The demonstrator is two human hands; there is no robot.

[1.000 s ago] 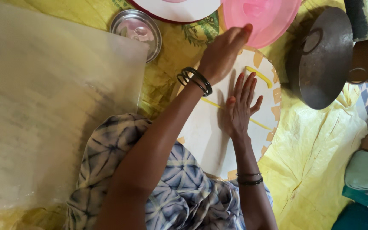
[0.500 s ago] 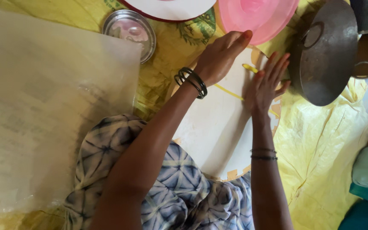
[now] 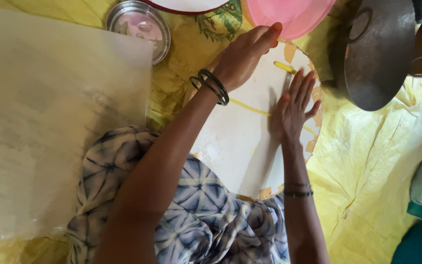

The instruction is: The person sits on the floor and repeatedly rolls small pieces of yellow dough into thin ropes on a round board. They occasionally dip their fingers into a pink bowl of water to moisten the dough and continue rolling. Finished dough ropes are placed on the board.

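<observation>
While both hands rest on the round white board (image 3: 240,146), neither grasps anything. Left hand (image 3: 245,56) lies at the board's far rim, fingers loosely extended together, fingertips at the edge touching the pink plate (image 3: 291,14), dark bangles (image 3: 210,85) at the wrist. Right hand (image 3: 294,105) lies flat and open, fingers spread, on the board's far right part over a thin yellow line. Board sits on the lap, on yellow cloth (image 3: 377,161). Right of the board: dark metal pan (image 3: 374,54). Far left of it: small steel bowl (image 3: 137,24).

Home floor kitchen (wok (image 3: 374,54), steel dish (image 3: 140,27))
</observation>
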